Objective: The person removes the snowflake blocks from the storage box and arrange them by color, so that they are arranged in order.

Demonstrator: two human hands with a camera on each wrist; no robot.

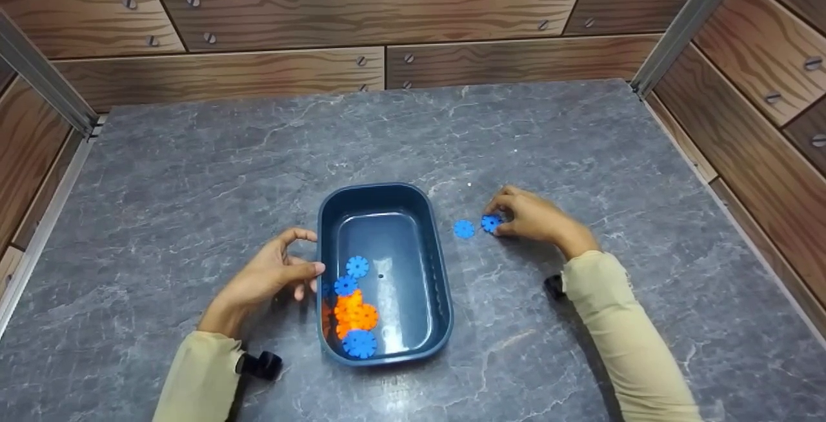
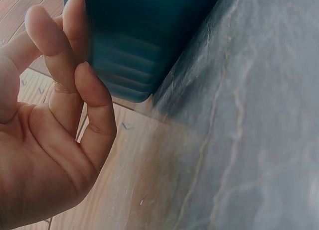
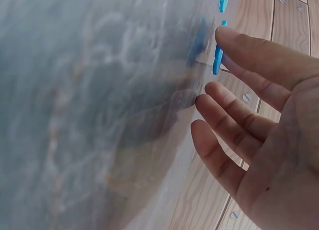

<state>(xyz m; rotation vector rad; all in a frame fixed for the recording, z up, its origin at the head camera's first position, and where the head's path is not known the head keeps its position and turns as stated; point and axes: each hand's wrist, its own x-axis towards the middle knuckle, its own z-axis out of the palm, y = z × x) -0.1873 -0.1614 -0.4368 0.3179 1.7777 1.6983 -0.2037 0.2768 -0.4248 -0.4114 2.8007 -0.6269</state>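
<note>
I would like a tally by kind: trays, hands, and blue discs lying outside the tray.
Tray: 1
Hands: 2 (left hand, right hand)
Blue discs outside: 2 (loose disc, pinched disc)
Total: 5

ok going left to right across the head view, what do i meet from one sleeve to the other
Left sleeve, left grip, dark blue tub, loose blue disc, right grip pinching another blue disc, right sleeve.
</note>
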